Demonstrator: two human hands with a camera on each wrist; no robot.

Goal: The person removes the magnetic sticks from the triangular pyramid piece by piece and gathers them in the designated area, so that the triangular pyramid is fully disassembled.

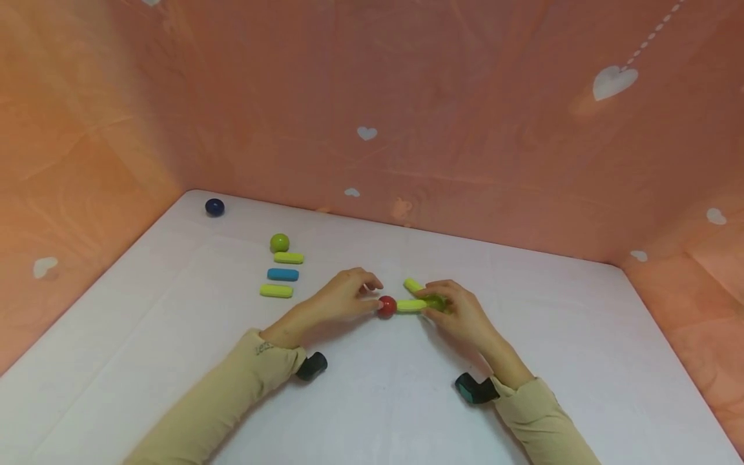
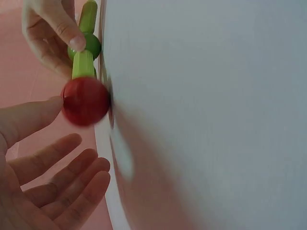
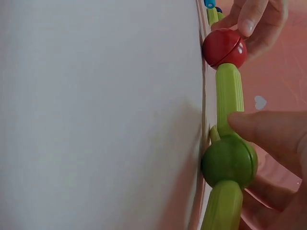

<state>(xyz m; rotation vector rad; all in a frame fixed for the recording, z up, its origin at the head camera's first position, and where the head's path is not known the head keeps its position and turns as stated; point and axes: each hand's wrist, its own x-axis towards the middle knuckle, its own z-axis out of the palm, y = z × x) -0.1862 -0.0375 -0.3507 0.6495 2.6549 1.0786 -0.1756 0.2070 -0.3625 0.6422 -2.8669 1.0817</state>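
A red ball [image 1: 387, 307] joins one end of a yellow-green rod [image 3: 229, 91], whose other end meets a green ball [image 3: 228, 162]. My right hand [image 1: 462, 313] holds this chain at the green ball, its thumb on the rod beside it and fingers behind the ball. A second yellow-green rod [image 3: 222, 206] sticks out of the green ball's near side in the right wrist view. Another rod [image 1: 413, 285] angles out beyond my right fingers. With its thumb tip, my left hand [image 1: 347, 294] touches the red ball, the other fingers spread and loose.
Left of my hands lie two yellow-green rods [image 1: 289, 258] with a blue rod [image 1: 283, 274] between them. A lime ball [image 1: 279, 243] sits behind these, and a dark blue ball [image 1: 214, 207] near the far left corner. Pink-orange cloth [image 1: 465, 161] walls the white table [image 1: 378, 413].
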